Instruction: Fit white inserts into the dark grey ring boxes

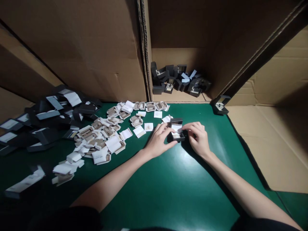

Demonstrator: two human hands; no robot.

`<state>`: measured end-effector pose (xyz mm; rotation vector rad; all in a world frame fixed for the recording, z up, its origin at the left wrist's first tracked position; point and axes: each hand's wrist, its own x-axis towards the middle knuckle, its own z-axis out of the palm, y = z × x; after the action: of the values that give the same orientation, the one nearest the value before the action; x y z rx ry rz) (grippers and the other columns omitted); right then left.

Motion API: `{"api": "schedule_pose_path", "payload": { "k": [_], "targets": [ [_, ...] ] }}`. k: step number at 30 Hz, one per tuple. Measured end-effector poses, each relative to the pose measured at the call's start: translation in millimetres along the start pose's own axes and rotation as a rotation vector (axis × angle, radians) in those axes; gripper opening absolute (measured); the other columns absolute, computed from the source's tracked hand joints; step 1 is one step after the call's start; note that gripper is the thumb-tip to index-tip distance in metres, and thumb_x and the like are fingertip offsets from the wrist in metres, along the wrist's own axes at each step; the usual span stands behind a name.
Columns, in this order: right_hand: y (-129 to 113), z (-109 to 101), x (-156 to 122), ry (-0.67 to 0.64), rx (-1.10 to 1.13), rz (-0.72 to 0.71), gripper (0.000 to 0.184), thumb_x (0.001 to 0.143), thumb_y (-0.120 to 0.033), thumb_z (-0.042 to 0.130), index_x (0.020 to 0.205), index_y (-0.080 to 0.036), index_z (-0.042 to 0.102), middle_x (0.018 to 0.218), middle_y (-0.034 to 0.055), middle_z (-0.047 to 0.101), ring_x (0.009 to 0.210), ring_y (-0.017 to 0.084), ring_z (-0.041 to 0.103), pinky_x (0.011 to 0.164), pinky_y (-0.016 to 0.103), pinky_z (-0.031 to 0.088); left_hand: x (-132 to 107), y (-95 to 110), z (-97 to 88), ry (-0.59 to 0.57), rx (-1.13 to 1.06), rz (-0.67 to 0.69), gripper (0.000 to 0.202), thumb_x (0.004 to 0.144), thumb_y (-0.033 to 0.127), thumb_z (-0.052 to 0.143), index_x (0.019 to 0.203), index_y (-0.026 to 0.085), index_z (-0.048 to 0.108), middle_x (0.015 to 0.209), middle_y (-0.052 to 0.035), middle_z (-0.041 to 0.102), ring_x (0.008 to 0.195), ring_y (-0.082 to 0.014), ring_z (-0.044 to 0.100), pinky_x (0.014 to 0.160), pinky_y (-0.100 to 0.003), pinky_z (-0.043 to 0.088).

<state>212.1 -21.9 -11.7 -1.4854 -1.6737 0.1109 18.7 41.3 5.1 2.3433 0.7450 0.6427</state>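
A small black jewelry-type box (179, 138) stands on the green table with its lid raised. My left hand (158, 139) grips it from the left, thumb at its front and fingers near the lid. A white paper slip (176, 129) lies in the box opening. My right hand (198, 136) is at the box's right side, fingers curled, with index finger and thumb tips at the slip's right edge. Just beyond the box are a folded white paper piece (166, 119) and a white card (148, 127).
Many unfolded white-and-grey box inserts (106, 128) spread left of my hands. Dark boxes (43, 128) pile up at the far left. Several open black boxes (178, 78) sit in a cardboard compartment (173, 98) at the back. One open box (221, 106) stands at its right corner.
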Motion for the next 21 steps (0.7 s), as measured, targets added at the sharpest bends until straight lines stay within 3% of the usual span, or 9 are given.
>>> {"api": "schedule_pose_path", "payload": {
  "k": [3, 10, 21],
  "targets": [
    [1.9, 0.4, -0.7, -0.007, 0.019, -0.012, 0.033, 0.083, -0.005, 0.042, 0.089, -0.024, 0.068, 0.091, 0.0032, 0.067, 0.088, 0.021, 0.053, 0.079, 0.039, 0.034, -0.4, 0.6, 1.9, -0.006, 0.063, 0.035, 0.021, 0.083, 0.030, 0.062, 0.103, 0.025, 0.062, 0.125, -0.0071, 0.046, 0.114, -0.0251, 0.045, 0.096, -0.042, 0.043],
    [2.7, -0.2, -1.7, -0.011, 0.011, -0.047, 0.039, 0.082, -0.003, 0.042, 0.093, -0.026, 0.071, 0.090, 0.0020, 0.068, 0.085, 0.020, 0.053, 0.077, 0.039, 0.033, -1.9, -0.8, 5.1, -0.015, 0.133, 0.067, 0.031, 0.084, 0.032, 0.060, 0.114, 0.023, 0.061, 0.126, -0.0103, 0.041, 0.120, -0.0264, 0.041, 0.102, -0.042, 0.040],
    [1.9, -2.8, -1.0, -0.013, 0.096, -0.129, 0.037, 0.082, -0.003, 0.044, 0.093, -0.026, 0.071, 0.088, 0.0031, 0.069, 0.086, 0.020, 0.055, 0.078, 0.041, 0.039, -1.5, -1.7, 5.2, -0.014, 0.132, 0.065, 0.030, 0.085, 0.033, 0.060, 0.113, 0.024, 0.061, 0.125, -0.0096, 0.044, 0.119, -0.0256, 0.042, 0.100, -0.042, 0.042]
  ]
}}
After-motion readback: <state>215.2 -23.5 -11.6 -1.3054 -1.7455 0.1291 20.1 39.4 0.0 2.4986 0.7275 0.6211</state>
